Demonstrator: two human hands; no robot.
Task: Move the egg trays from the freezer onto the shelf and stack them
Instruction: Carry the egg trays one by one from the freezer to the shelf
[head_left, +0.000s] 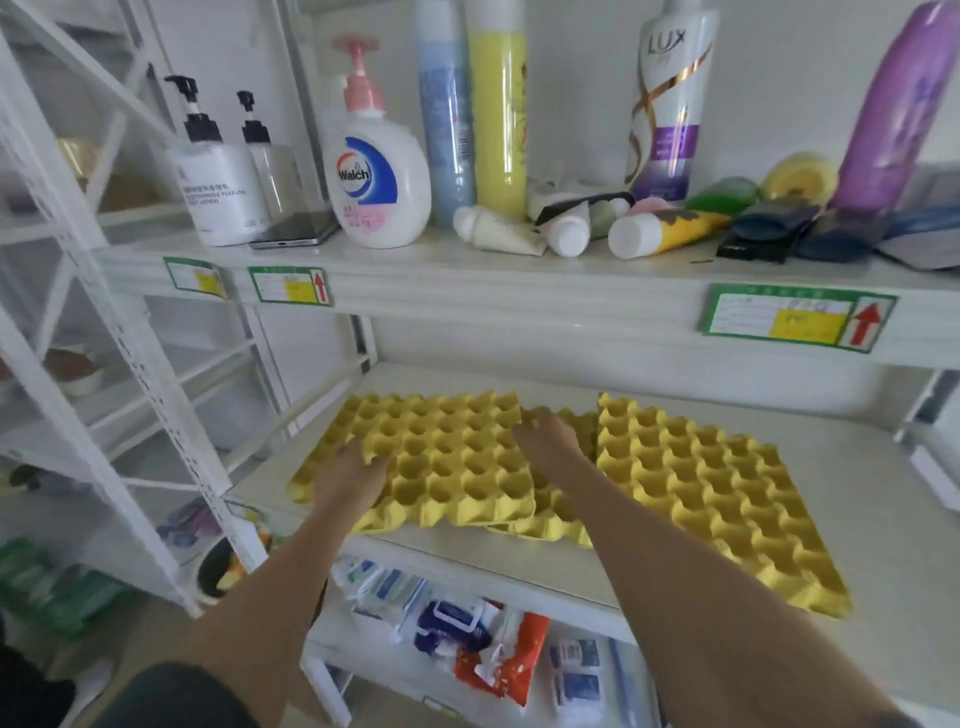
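Note:
Three yellow egg trays lie on the white middle shelf (519, 566). The left tray (441, 457) sits partly on top of a middle tray (558, 514), whose front edge and right strip show beneath it. My left hand (350, 480) grips the left tray's front-left edge, fingers curled over it. My right hand (545, 441) rests at the left tray's right edge, over the middle tray; its grip is not plain. A third tray (711, 499) lies flat to the right, apart from both hands.
The upper shelf (519, 291) just above holds pump bottles (218, 192), a Walch soap bottle (376, 176), spray cans (496, 104), a LUX bottle (670, 104), tubes and a phone (296, 231). Packets (483, 644) fill the shelf below. White rack uprights (130, 332) stand at the left.

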